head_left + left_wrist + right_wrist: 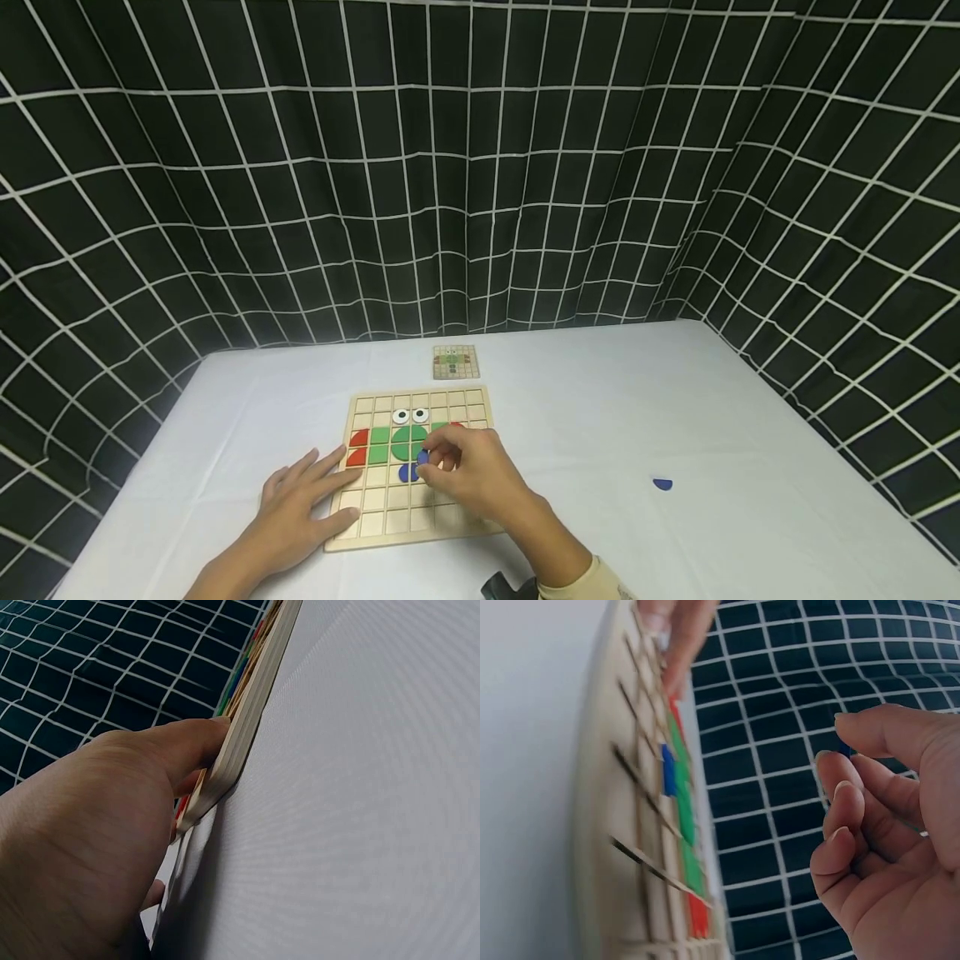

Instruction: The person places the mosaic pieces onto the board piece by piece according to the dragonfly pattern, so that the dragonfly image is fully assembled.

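A wooden grid board (386, 523) lies on the white table, with green, red and blue pieces and two white eye pieces (401, 416) set in its cells. Between thumb and fingertips my right hand (472, 467) pinches a small blue piece (423, 457), held over the board near its middle. Just left of it a blue half-round piece (407, 473) sits in a cell below the green pieces (405, 442). My left hand (296, 508) rests with spread fingers on the board's left edge. In the left wrist view the thumb (199, 735) touches the board's rim.
Behind the board lies a small pattern card (455, 362) showing a similar figure. Another blue half-round piece (662, 483) lies on the table to the right. A black object (510, 587) shows at the front edge by my right forearm. A black curtain with white grid lines surrounds the table.
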`<state>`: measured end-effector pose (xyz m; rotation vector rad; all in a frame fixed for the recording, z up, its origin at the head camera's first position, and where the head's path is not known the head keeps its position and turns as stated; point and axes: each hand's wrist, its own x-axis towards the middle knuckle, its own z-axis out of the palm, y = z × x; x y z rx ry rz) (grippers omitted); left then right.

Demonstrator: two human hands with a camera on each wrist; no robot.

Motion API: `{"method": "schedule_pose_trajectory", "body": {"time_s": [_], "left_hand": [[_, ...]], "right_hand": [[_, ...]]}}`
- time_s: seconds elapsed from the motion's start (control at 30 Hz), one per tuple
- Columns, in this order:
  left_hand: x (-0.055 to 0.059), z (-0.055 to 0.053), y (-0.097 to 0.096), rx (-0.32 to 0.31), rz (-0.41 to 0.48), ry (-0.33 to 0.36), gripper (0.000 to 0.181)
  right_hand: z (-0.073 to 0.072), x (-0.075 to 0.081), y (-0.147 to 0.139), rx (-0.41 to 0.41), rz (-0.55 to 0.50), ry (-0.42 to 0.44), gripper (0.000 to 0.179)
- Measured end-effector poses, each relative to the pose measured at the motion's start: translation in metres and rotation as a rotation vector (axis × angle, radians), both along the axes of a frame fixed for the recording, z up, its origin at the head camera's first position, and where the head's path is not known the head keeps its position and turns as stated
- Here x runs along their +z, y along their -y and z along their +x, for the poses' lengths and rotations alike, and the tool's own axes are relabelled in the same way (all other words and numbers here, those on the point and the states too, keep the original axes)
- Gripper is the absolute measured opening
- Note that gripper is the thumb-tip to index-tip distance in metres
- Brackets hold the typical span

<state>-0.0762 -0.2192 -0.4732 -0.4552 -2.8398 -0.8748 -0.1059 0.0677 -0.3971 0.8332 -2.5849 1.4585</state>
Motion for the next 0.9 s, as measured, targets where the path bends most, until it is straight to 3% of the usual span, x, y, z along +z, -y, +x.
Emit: {"method": "schedule_pose_trajectory", "body": {"time_s": [0.2, 0.43, 0.6, 0.9], "left_hand": [[0.0, 0.0, 0.0, -0.004, 0.009, 0.029, 0.051], [0.0, 0.0, 0.001, -0.01, -0.01, -0.008, 0.05], [0.001, -0.002, 0.001, -0.017, -0.022, -0.02, 0.051], [0.001, -0.002, 0.001, -0.005, -0.01, 0.032, 0.052]], "right_hand": [[-0.001, -0.016, 0.014, 0.021, 0.017, 0.095, 0.012], [-0.001, -0.031, 0.022, 0.056, 0.033, 0.115, 0.012], [-0.002, -0.038, 0.024, 0.061, 0.099, 0.143, 0.016], [-0.002, -0.043, 0.028, 0.055, 0.234, 0.035, 0.02]]}}
